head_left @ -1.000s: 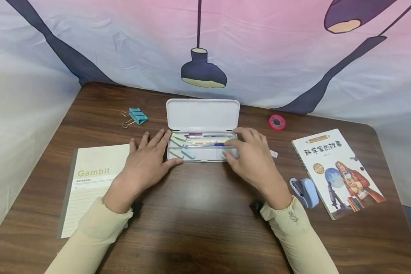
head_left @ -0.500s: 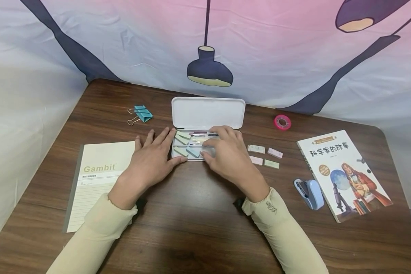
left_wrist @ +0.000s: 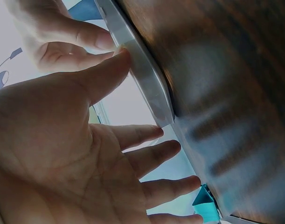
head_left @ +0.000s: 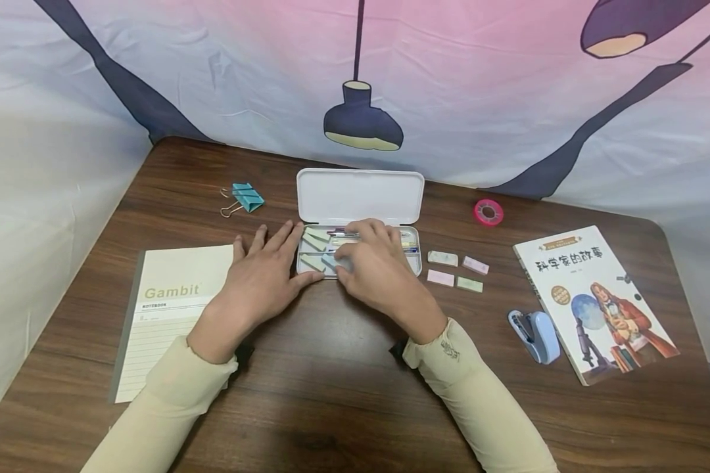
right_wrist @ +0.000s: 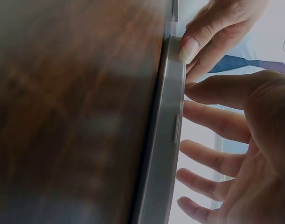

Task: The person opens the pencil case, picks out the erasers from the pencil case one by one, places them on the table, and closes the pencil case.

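Case: your white plastic pencil case (head_left: 359,197) sits on the table with its lid raised, in front of you and between your hands. The front compartment holds a pale blue rectangular block (head_left: 329,263) beside a pale green rectangular block (head_left: 313,262); slim pens (head_left: 411,248) lie in the rear compartment.

Left hand (head_left: 254,276): fingers straight and spread, gripping nothing. The thumb touches the front wall near the left corner and the index fingertip is at the left side; adequate as a brace. Keep that contact light and low, so the case neither slides nor tips.

Right hand (head_left: 384,269): bent over the tray, thumb and index beside the blue block. The front wall hides the fingertips in the right wrist view, so whether they pinch the block cannot be told.

Step in hand, as judged: handling the blue block inside the front compartment; whether lifting or settling it is not shown. Recommended: take the block by its long sides with thumb and index, square to its slant, and hold your other fingers clear of the pens. Move it straight up or straight down, since a sideways drag would probably nudge the green block or catch the divider. A light pinch should suffice.
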`<control>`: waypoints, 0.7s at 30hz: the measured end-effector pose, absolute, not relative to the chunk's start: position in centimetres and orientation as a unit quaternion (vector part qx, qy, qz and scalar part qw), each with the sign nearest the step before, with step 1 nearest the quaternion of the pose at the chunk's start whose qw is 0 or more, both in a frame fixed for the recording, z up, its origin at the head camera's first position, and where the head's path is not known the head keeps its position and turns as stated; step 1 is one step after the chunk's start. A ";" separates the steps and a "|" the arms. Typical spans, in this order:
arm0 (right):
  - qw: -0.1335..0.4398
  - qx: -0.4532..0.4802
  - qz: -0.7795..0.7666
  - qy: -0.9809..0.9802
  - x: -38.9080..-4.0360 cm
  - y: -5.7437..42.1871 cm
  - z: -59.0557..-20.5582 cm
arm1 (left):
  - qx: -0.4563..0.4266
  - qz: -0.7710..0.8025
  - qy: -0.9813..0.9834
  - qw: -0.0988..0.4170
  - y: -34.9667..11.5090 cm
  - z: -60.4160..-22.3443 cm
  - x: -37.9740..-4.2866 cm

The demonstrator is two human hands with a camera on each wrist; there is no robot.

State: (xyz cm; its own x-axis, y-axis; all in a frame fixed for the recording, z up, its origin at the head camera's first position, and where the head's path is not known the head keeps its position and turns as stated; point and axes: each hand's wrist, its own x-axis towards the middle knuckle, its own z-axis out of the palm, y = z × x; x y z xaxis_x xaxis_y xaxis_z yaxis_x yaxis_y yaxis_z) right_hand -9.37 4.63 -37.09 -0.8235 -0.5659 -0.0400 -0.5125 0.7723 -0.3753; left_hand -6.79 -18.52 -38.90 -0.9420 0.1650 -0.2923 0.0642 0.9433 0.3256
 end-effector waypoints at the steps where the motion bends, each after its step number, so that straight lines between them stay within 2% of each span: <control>1: 0.078 -0.286 -0.176 0.939 -9.4 4.5 -37.1 | 0.059 0.157 0.973 0.160 -18.5 -38.9 -6.8; 7: 0.087 -0.282 -0.177 0.939 -9.6 4.1 -37.2 | 0.056 0.160 0.972 0.164 -18.3 -38.6 -6.8; 14: 0.073 -0.290 -0.185 0.936 -10.9 3.9 -40.9 | 0.050 0.160 0.972 0.165 -18.0 -37.2 -6.3; 21: 0.080 -0.288 -0.198 0.934 -11.2 4.0 -41.3 | 0.057 0.159 0.973 0.158 -17.9 -36.9 -6.2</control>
